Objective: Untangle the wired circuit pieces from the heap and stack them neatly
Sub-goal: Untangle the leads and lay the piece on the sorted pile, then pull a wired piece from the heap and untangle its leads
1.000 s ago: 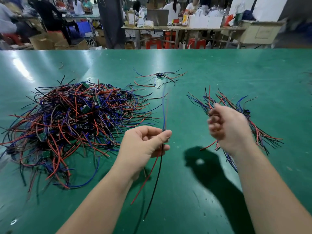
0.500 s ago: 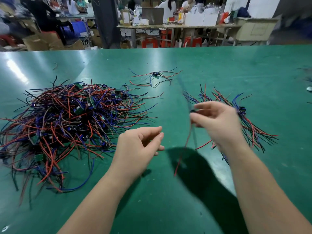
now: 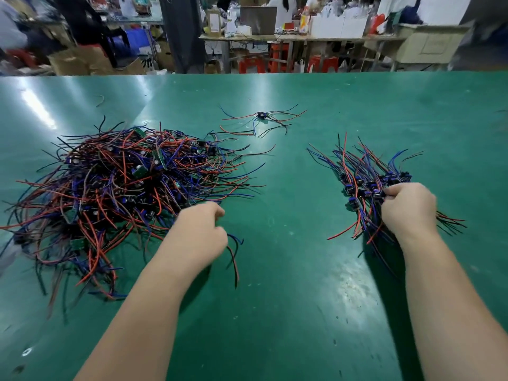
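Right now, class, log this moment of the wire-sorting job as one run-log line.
left grip: holds loose wires beside heap | right grip: curled on stack | stray piece: far side, untouched

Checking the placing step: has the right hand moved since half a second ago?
Yes. The right hand, pinching a wired piece, went right and down onto the sorted stack; earlier it was held up at that stack's left edge.

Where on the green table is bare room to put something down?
Bare table lies between the tangled heap and the sorted stack, nearer than the lone piece; also beyond it, toward the far edge. Crowded: the heap's side and around the right hand.
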